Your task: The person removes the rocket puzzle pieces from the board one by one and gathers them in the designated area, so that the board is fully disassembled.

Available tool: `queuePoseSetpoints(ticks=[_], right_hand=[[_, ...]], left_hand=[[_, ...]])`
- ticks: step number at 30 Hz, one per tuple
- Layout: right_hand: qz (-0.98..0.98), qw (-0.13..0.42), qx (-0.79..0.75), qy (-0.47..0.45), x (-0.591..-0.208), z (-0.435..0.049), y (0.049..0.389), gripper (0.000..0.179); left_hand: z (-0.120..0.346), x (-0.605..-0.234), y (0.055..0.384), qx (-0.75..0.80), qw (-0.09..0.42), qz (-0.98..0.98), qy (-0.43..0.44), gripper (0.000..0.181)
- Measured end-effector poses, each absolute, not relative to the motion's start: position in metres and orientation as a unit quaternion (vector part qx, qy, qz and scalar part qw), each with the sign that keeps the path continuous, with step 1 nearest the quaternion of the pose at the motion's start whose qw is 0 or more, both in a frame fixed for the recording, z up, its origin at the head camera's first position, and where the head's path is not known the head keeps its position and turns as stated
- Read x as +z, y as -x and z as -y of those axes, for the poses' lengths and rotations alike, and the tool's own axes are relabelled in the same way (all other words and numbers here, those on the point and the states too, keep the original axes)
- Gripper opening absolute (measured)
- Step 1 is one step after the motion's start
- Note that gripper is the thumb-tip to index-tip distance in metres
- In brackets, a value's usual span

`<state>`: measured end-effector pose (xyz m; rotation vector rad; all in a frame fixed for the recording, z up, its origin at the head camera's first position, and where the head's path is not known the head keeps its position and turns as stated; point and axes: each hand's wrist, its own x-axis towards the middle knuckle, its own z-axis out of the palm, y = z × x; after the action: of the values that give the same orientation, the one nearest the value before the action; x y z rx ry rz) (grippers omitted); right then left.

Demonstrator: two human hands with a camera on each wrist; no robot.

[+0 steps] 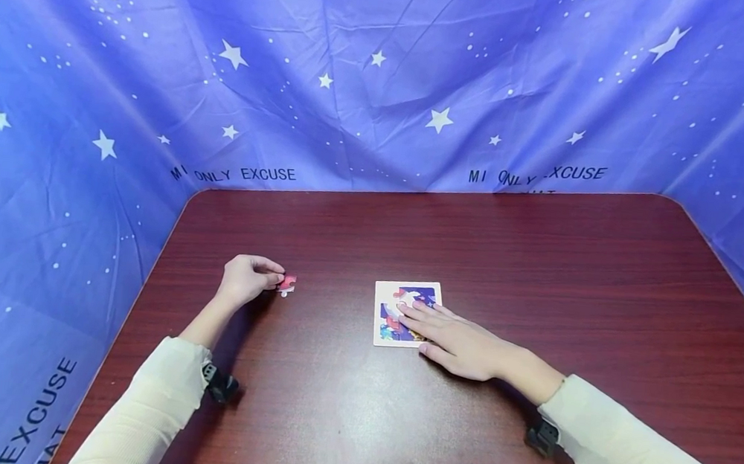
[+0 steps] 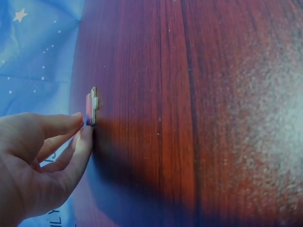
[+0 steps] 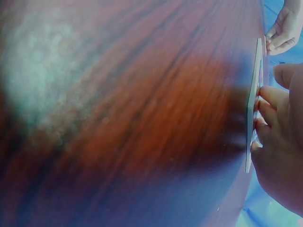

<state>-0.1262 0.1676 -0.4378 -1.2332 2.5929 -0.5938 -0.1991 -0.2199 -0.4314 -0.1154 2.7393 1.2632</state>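
Observation:
My left hand pinches a red and white jigsaw puzzle piece between thumb and fingertips, on the left part of the table. Seen edge-on in the left wrist view, the puzzle piece shows its thickness and a rounded tab. To the right lies a small square jigsaw puzzle in a white-bordered tray, with purple, white, red and yellow picture parts. My right hand rests on it with straight, spread fingers, hiding its lower right part. In the right wrist view the tray appears edge-on beneath those fingers.
The dark red wood-grain table has rounded far corners. A blue curtain with white stars and printed words hangs around its back and sides. Small black cameras sit on the left wrist and right wrist.

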Motion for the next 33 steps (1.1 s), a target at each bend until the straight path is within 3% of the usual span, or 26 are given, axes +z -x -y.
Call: queuePoseSetpoints(ticks=[9, 33], right_hand=[[-0.878, 0.094, -0.194, 0.427, -0.4409, -0.1686, 0.127, 0.05], [-0.875, 0.081, -0.2, 0.434, -0.4422, -0.1685, 0.1273, 0.049]], left_hand=[[0.218, -0.4297, 0.1984, 0.352, 0.037, -0.935, 0.03, 0.017], [0.2184, -0.4335, 0.1982, 0.363, 0.037, -0.931, 0.022, 0.015]])
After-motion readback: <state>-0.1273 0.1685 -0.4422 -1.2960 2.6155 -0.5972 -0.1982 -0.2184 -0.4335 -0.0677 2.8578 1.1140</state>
